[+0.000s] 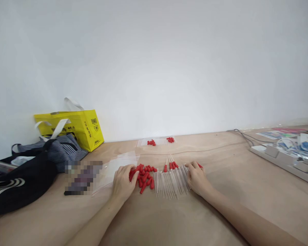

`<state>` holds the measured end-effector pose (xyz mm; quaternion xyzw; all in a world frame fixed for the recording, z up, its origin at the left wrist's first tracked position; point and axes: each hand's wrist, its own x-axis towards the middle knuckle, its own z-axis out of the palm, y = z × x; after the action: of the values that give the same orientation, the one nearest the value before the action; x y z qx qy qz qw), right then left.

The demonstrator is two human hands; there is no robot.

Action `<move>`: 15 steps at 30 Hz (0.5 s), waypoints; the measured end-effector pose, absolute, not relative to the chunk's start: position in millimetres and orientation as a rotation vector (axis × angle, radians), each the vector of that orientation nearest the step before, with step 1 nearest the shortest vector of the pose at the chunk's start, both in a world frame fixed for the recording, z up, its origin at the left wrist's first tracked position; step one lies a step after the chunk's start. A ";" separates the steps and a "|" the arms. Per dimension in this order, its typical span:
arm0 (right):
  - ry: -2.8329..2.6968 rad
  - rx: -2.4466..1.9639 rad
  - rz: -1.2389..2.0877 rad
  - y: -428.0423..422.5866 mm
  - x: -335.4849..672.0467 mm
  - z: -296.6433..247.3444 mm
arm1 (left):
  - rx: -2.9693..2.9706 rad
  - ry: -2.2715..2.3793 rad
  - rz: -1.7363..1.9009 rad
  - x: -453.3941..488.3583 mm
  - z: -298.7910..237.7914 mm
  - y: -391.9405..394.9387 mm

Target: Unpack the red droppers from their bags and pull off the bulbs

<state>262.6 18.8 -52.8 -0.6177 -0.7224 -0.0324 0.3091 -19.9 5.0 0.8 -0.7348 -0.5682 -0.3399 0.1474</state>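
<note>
My left hand (124, 178) rests at the left side of a loose pile of red rubber dropper bulbs (145, 177). Its thumb and fingers are apart, with red bulbs between them. To the right of the pile, clear dropper tubes (169, 182) lie side by side in a row. My right hand (196, 177) is at the row's right end, its fingers curled together over the tube ends; what they grip is hidden. Part of a red bulb (200, 165) shows just behind that hand. Beyond the row lie several droppers fitted with red bulbs (173, 165), their narrow tips pointing away.
Near the wall, a clear bag (159, 141) has two clusters of red bulbs. Another clear plastic bag (118, 164) lies behind my left hand. At left are a yellow bag (92, 131), a black bag (23, 184) and a blurred item (83, 177). A white power strip (279, 159) stands right.
</note>
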 end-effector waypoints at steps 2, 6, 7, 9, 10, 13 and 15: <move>-1.928 -1.625 -0.104 17.1 262.4 -52.6 | -2.144 -1.607 -0.916 -12.1 -0.9 3.6; -1.962 -1.624 -0.147 13.8 261.3 -49.9 | -2.166 -1.632 -0.845 -6.2 -3.5 2.6; -1.962 -1.629 -0.149 13.1 261.1 -49.0 | -2.165 -1.639 -0.842 -6.6 -4.0 2.7; -1.955 -1.632 -0.148 11.7 261.2 -46.9 | -2.155 -1.646 -0.850 -8.2 -4.6 2.5; -1.951 -1.627 -0.146 10.8 261.5 -45.4 | -2.145 -1.644 -0.858 -8.8 -4.6 2.2; -1.931 -1.607 -0.107 7.0 262.4 -38.3 | -2.107 -1.606 -0.900 -7.5 -3.4 -0.4; -1.893 -1.629 -0.012 5.2 262.2 -30.4 | -2.089 -1.552 -0.944 -4.1 -2.4 -3.4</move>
<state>262.2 5.2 -30.4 -0.6189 -0.7190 -0.0047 0.3164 -4.1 -3.4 -2.4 -0.7415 -0.5508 -0.3351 0.1856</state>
